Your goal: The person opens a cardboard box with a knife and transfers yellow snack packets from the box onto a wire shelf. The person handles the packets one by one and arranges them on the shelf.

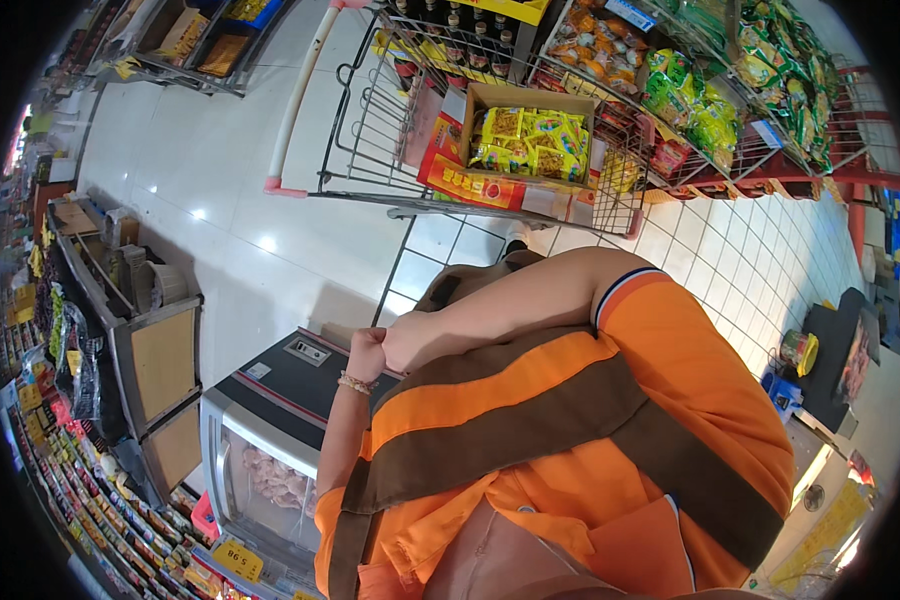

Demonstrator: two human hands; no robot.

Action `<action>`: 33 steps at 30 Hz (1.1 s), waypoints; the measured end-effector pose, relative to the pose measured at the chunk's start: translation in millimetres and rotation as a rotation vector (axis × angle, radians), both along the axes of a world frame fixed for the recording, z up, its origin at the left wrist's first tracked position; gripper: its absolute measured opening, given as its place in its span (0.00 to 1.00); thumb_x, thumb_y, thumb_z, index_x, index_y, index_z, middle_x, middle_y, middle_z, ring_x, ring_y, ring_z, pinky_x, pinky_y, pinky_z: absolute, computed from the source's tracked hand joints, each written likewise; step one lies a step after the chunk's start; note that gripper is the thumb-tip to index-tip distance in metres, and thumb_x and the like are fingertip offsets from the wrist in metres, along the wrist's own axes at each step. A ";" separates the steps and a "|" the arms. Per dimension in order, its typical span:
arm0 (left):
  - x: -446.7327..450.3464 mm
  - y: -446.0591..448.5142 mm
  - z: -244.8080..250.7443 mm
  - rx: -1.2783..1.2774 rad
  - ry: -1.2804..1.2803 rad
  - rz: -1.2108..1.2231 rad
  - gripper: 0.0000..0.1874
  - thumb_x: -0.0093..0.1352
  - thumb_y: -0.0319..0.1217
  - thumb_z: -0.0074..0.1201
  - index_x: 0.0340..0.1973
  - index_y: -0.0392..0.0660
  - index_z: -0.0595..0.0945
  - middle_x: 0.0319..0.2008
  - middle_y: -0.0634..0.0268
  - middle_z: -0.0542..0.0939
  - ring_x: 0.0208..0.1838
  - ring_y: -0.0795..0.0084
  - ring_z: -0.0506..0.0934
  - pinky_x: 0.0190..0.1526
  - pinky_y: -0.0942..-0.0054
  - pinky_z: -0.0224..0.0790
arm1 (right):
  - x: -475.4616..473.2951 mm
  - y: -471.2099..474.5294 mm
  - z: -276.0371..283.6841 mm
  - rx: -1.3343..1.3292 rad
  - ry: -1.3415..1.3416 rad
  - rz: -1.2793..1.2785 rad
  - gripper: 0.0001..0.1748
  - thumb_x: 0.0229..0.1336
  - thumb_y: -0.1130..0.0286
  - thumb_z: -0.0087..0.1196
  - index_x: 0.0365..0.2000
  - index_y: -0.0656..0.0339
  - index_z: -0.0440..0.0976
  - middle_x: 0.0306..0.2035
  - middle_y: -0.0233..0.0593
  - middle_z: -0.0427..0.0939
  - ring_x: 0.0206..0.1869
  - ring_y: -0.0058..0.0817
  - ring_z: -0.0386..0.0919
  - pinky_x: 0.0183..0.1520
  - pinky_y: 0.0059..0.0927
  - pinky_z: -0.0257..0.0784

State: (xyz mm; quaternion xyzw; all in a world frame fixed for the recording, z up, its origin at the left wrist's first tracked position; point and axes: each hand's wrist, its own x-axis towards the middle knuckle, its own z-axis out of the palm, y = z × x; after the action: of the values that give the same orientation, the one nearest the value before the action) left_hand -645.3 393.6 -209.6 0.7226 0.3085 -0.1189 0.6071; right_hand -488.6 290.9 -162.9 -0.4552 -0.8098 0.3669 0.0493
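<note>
My left hand [367,355], with a beaded bracelet at the wrist, is curled in front of my waist. My right hand [411,342] meets it there, the arm laid across my brown and orange apron [495,409]. The right fingers are hidden, and I see no object between the hands. Ahead of me stands a wire shopping cart [367,184]. On it rests an open cardboard box [529,96] full of yellow snack packets [532,142], above red printed cardboard [472,180]. Both hands are apart from the cart.
A glass-fronted display cabinet [270,409] with what looks like raw poultry stands close to my left. A wood-panelled stand [165,360] is beyond it. Racks of bagged green packets [690,105] and dark bottles [480,45] border the cart. Tiled floor [217,150] runs between the fixtures.
</note>
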 end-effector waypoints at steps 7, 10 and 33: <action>-28.8 25.0 -13.9 -0.084 0.010 -0.053 0.06 0.66 0.19 0.55 0.32 0.33 0.86 0.25 0.70 0.83 0.29 0.85 0.73 0.30 0.78 0.65 | -25.0 10.9 0.1 0.010 -0.064 -0.126 0.11 0.57 0.67 0.53 0.31 0.61 0.84 0.36 0.46 0.86 0.41 0.45 0.85 0.39 0.48 0.81; -29.7 33.5 -13.7 -0.155 0.051 -0.119 0.05 0.68 0.21 0.55 0.35 0.33 0.85 0.27 0.70 0.83 0.32 0.84 0.76 0.33 0.78 0.68 | -20.4 12.6 -6.6 0.032 -0.037 -0.165 0.09 0.55 0.69 0.55 0.31 0.64 0.81 0.33 0.50 0.84 0.38 0.49 0.84 0.38 0.48 0.81; 298.2 136.2 7.3 1.544 -0.030 0.029 0.39 0.68 0.46 0.62 0.68 0.40 0.66 0.70 0.47 0.66 0.72 0.44 0.65 0.71 0.38 0.52 | 339.1 -273.9 -229.3 -0.350 -0.112 -2.011 0.35 0.57 0.41 0.62 0.45 0.67 0.77 0.39 0.51 0.84 0.45 0.47 0.83 0.47 0.42 0.76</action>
State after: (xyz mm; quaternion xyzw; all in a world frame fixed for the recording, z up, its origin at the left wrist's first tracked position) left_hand -347.1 529.8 -202.3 0.9387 0.3050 0.1476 -0.0632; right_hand -149.5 17.0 -392.2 -0.9414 0.0111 0.2468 0.2295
